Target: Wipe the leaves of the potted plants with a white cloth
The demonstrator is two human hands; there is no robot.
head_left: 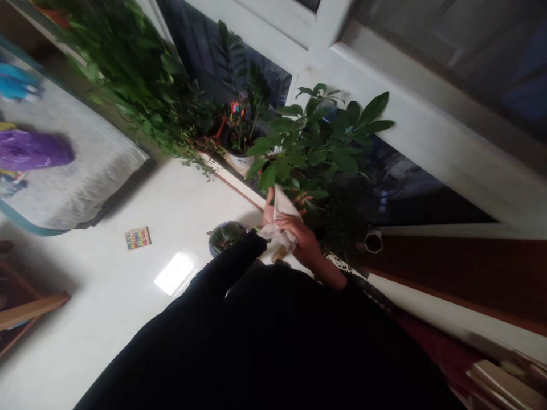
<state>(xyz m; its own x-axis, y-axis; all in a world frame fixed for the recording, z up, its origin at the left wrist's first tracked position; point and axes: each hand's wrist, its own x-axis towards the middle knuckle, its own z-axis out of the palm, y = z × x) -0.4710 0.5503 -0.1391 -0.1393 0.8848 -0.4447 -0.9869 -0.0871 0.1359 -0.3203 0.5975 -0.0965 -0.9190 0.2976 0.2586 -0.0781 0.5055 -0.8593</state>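
Note:
A pale cloth (pixel 282 203) is bunched between my two hands, in front of a leafy potted plant (pixel 314 145). My right hand (pixel 302 234) presses its fingers closed on the cloth from the right. On the other side, my left hand (pixel 268 212) is closed round the cloth's left part, with most of its fingers hidden by the fabric. The plant's broad green leaves hang just beyond the cloth. Whether a leaf lies inside the folds I cannot tell. A round bowl-like container (pixel 226 236) with a dark green plant stands on the floor, beside my left sleeve.
More potted plants line the window, including a white pot (pixel 239 162) and trailing greenery (pixel 141 85). A covered bed or couch (pixel 102 165) bears a purple bag (pixel 36 150). A small printed card (pixel 138 238) lies on the white floor. A wooden ledge (pixel 453 273) runs at right.

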